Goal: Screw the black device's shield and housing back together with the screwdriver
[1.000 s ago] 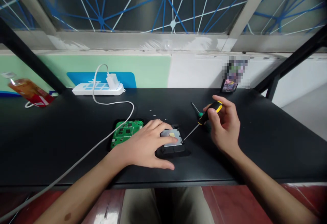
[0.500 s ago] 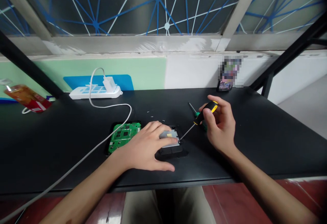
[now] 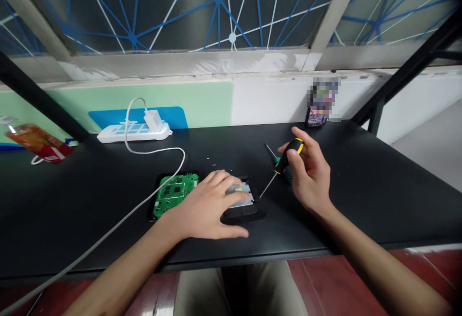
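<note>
My left hand (image 3: 211, 205) lies with fingers spread over a black device housing (image 3: 242, 215) that carries a silvery metal plate (image 3: 245, 199). Its fingertips rest on the plate. My right hand (image 3: 310, 176) grips a black and yellow screwdriver (image 3: 288, 156) by the handle, tilted so its shaft points down and left. The tip is at the right edge of the housing; whether it touches, I cannot tell. A green circuit board (image 3: 176, 191) in a black case lies left of the housing, partly behind my left hand. A second screwdriver with a green handle (image 3: 277, 160) lies partly hidden behind my right hand.
Several small screws (image 3: 213, 165) lie behind the housing on the black table (image 3: 224, 251). A white cable (image 3: 108, 236) crosses the left side from a charger on a power strip (image 3: 135, 133). A bottle (image 3: 38, 140) is far left; a phone (image 3: 319, 107) leans against the wall.
The screwdriver tip has shifted slightly right, from the plate's corner to the housing's edge. My right hand has risen a little. My left hand stays nearly still, and the view has shifted slightly.
</note>
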`<move>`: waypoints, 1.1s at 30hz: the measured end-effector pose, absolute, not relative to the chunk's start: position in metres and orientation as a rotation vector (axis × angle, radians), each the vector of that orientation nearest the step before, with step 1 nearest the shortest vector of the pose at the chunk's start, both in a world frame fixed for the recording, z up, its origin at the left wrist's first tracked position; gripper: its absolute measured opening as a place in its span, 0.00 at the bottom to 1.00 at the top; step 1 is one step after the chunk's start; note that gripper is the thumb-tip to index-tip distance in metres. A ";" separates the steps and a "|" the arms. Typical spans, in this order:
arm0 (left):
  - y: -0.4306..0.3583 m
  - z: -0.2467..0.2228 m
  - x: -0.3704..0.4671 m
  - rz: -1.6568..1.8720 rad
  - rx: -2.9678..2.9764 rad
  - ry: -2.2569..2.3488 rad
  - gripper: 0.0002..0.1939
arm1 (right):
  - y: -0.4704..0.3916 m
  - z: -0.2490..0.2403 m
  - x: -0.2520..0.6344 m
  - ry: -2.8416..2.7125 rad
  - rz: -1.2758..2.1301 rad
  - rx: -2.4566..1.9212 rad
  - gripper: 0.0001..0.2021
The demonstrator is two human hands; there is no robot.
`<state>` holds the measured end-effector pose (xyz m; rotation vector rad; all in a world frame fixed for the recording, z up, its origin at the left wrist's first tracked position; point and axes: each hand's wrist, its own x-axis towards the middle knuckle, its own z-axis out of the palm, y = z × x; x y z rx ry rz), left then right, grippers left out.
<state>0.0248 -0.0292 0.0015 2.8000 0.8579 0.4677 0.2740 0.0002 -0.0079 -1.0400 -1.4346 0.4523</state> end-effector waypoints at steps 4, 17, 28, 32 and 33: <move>-0.029 0.002 0.025 0.460 2.809 0.862 0.33 | 0.002 -0.009 0.273 -1.416 0.489 -1.033 0.22; -0.030 0.001 0.026 0.436 2.800 0.825 0.33 | 0.002 -0.009 0.271 -1.405 0.537 -1.036 0.21; -0.031 0.003 0.026 0.420 2.818 0.789 0.31 | 0.001 -0.010 0.271 -1.411 0.568 -1.030 0.21; -0.030 0.000 0.026 0.443 2.869 0.778 0.31 | 0.002 -0.012 0.271 -1.415 0.565 -1.033 0.21; -0.030 0.000 0.026 0.447 2.886 0.781 0.31 | 0.002 -0.012 0.271 -1.417 0.563 -1.033 0.21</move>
